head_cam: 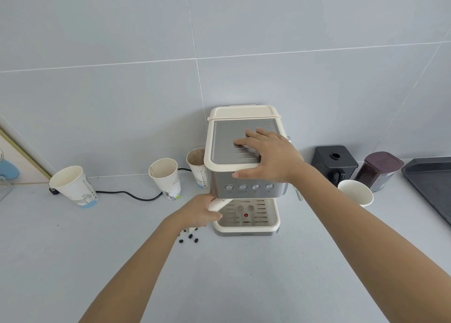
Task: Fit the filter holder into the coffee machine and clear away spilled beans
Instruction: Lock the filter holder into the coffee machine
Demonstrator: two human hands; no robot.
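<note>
A cream and steel coffee machine [224,137] stands against the tiled wall. My right hand [268,156] lies flat on its top, fingers spread, thumb hooked over the front edge. My left hand [197,213] is wrapped around the cream handle of the filter holder [218,204], which runs up under the machine's front; its basket end is hidden beneath the button panel. Several dark coffee beans [190,237] lie loose on the counter just below my left wrist, left of the drip tray [275,221].
Three paper cups [73,186] [166,178] [196,164] stand left of the machine, with a black cable [129,195] between them. To the right are another paper cup [356,193], a black grinder [334,164], a dark jar [378,170] and a dark tray [432,183].
</note>
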